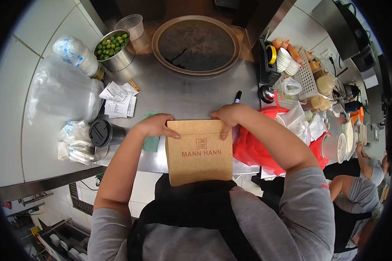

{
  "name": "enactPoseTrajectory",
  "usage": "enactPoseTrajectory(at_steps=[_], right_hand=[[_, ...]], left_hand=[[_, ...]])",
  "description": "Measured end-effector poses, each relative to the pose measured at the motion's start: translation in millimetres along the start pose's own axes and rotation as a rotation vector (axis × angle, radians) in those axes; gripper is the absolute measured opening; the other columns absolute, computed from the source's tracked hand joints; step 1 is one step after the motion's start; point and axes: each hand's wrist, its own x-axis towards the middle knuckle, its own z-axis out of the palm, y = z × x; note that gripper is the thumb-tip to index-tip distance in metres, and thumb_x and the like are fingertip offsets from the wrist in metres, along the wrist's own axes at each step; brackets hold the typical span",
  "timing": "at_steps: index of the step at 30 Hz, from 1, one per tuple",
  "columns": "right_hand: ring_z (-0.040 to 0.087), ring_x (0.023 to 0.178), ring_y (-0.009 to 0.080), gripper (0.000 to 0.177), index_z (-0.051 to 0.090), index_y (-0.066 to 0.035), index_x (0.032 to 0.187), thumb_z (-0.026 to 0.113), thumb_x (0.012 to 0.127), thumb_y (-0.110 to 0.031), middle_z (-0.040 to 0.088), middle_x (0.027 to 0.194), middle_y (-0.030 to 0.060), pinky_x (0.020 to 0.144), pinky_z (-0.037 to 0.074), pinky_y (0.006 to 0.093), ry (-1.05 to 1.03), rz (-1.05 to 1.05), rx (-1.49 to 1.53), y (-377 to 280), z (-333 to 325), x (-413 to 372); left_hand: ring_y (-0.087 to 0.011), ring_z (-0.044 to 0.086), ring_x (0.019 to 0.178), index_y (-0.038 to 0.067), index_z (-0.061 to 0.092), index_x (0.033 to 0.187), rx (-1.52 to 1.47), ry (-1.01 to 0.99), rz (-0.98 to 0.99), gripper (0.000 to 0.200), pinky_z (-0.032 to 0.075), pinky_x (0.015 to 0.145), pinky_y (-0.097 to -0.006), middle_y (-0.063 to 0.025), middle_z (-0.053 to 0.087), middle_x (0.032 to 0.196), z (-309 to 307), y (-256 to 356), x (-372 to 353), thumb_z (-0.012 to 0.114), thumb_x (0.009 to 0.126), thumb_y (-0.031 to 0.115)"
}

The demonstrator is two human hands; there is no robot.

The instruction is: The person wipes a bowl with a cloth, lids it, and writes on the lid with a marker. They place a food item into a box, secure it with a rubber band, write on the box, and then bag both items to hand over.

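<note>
A brown paper bag printed "MANN HANN" is at the counter's front edge, against my apron, its top folded over. My left hand pinches the bag's top left corner, thumb on the front. At the top right corner my right hand grips the fold, thumb on the front and fingers behind. A green cloth lies beside my left hand. Just behind my right hand is a black marker. Red plastic bags lie under my right forearm.
Round tray at the back; pot of green limes, receipts and black-lidded cup at left. A white basket with bottles stands right. Another person's arm and grey sleeve show at far right.
</note>
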Motion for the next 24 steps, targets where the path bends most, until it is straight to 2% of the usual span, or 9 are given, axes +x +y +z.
enactPoseTrajectory(at_steps=[2,6,8,12,14,18,21,23,24], right_hand=[[0.061,0.108,0.0332,0.095,0.049,-0.003,0.127,0.087,0.058,-0.056,0.065,0.114,0.0161,0.089,0.048,0.0418,-0.049,-0.077,0.097,13.4,10.6,7.9],[0.061,0.103,0.0335,0.091,0.050,-0.004,0.124,0.086,0.060,-0.057,0.065,0.110,0.0147,0.086,0.046,0.0406,-0.088,-0.102,0.232,22.2,12.7,3.8],[0.061,0.097,0.0296,0.080,0.050,-0.005,0.118,0.085,0.066,-0.054,0.065,0.100,0.0134,0.079,0.047,0.0385,-0.062,-0.097,0.212,18.4,16.3,3.5],[0.061,0.093,0.0220,0.072,0.051,-0.006,0.116,0.083,0.070,-0.052,0.065,0.100,0.0079,0.074,0.047,0.0348,-0.104,-0.084,0.355,18.9,21.4,5.7],[0.059,0.086,0.0125,0.063,0.052,-0.007,0.116,0.081,0.076,-0.047,0.062,0.095,0.0016,0.068,0.045,0.0279,-0.193,-0.017,0.655,15.5,22.3,4.0],[0.055,0.080,0.0070,0.057,0.053,-0.009,0.120,0.079,0.081,-0.041,0.058,0.089,-0.0032,0.064,0.042,0.0227,-0.262,-0.026,0.871,2.2,40.6,0.2],[0.050,0.071,0.0063,0.050,0.058,-0.011,0.113,0.078,0.081,-0.044,0.054,0.084,-0.0050,0.058,0.037,0.0229,-0.160,-0.044,1.150,-23.8,67.3,-13.0],[0.051,0.071,0.0048,0.051,0.057,-0.009,0.114,0.076,0.083,-0.044,0.056,0.085,-0.0050,0.058,0.037,0.0212,-0.066,-0.124,1.320,-34.1,89.3,-12.3],[0.055,0.081,0.0077,0.055,0.055,-0.007,0.120,0.075,0.084,-0.043,0.059,0.093,-0.0012,0.065,0.042,0.0236,0.076,-0.118,1.367,-45.1,105.9,-9.1]], left_hand=[[-0.0179,0.063,0.092,0.002,0.057,0.114,-0.567,0.099,-0.023,0.053,0.050,0.079,-0.0316,-0.0083,0.067,0.100,21.6,-4.8,-6.9,0.082,0.078,0.033],[-0.0170,0.063,0.094,0.000,0.048,0.122,-0.817,0.300,-0.035,0.054,0.050,0.079,-0.0286,-0.0127,0.066,0.105,68.9,4.4,-23.5,0.077,0.084,0.026],[-0.0157,0.062,0.093,0.002,0.046,0.124,-1.127,0.447,-0.069,0.048,0.049,0.080,-0.0276,-0.0115,0.065,0.104,93.2,3.6,-27.9,0.070,0.091,0.027],[-0.0142,0.061,0.092,0.006,0.047,0.120,-1.229,0.494,0.038,0.036,0.048,0.083,-0.0272,-0.0094,0.063,0.102,113.1,1.8,-47.1,0.059,0.098,0.031],[-0.0143,0.060,0.094,0.006,0.047,0.120,-1.269,0.511,0.073,0.036,0.047,0.084,-0.0276,-0.0093,0.063,0.104,114.6,-3.8,-54.9,0.059,0.097,0.031],[-0.0151,0.059,0.101,0.006,0.047,0.122,-1.424,0.441,0.128,0.036,0.047,0.087,-0.0295,-0.0082,0.062,0.110,116.1,-23.8,-68.8,0.058,0.098,0.031],[-0.0165,0.059,0.104,0.006,0.045,0.125,-1.485,0.410,0.130,0.038,0.047,0.089,-0.0308,-0.0079,0.060,0.114,117.9,-33.1,-82.8,0.056,0.098,0.031],[-0.0180,0.057,0.109,0.006,0.042,0.131,-1.497,0.404,0.121,0.042,0.046,0.092,-0.0320,-0.0093,0.058,0.120,120.1,-38.1,-89.0,0.054,0.099,0.031],[-0.0196,0.056,0.114,0.005,0.039,0.136,-1.510,0.394,0.103,0.046,0.045,0.096,-0.0333,-0.0107,0.055,0.126,121.6,-40.0,-91.7,0.052,0.100,0.031]])
